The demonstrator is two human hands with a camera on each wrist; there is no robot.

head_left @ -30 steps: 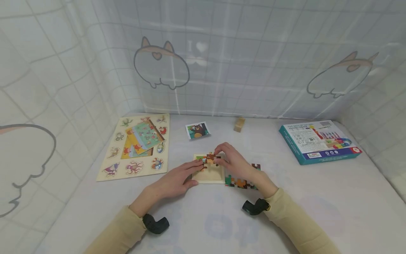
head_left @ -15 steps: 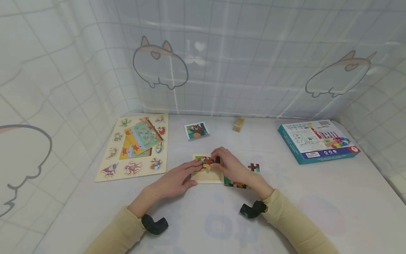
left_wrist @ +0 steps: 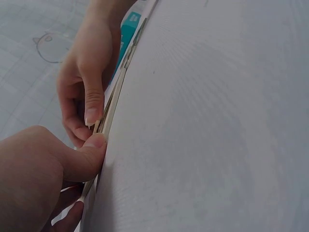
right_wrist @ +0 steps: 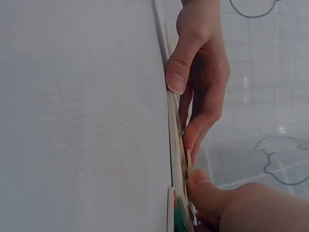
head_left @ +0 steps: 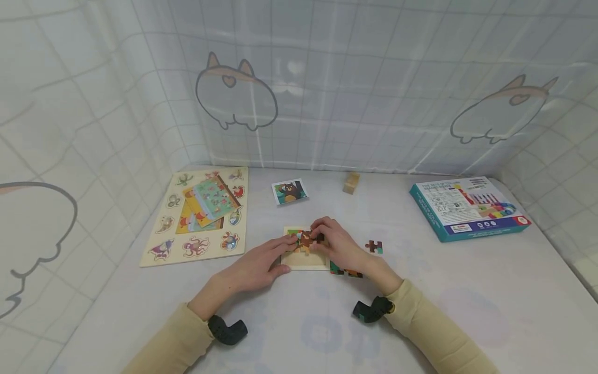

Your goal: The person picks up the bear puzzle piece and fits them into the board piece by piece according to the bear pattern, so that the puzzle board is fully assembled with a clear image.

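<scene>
A shallow wooden puzzle tray [head_left: 303,262] lies on the table in front of me, with bear-picture jigsaw pieces along its far part. My left hand [head_left: 259,266] holds the tray at its left side, thumb at the near edge and fingertips over the pieces. In the tray, my right hand [head_left: 343,250] pinches a brown jigsaw piece [right_wrist: 189,158] between thumb and fingers; its outline is mostly hidden. Close to the right wrist lie more joined pieces [head_left: 337,269], partly covered by the hand, and a separate brown and teal piece [head_left: 374,246].
Behind the tray lie a bear picture card [head_left: 289,192] and a small wooden block [head_left: 351,183]. At left is a sea-animal board [head_left: 161,228] with picture cards [head_left: 215,200] on top. A teal-sided box [head_left: 467,208] sits at right, with patterned cloth walls around.
My right hand has lowered slightly and shifted left with the piece, which now sits lower among those in the tray. The left hand has stayed almost still.
</scene>
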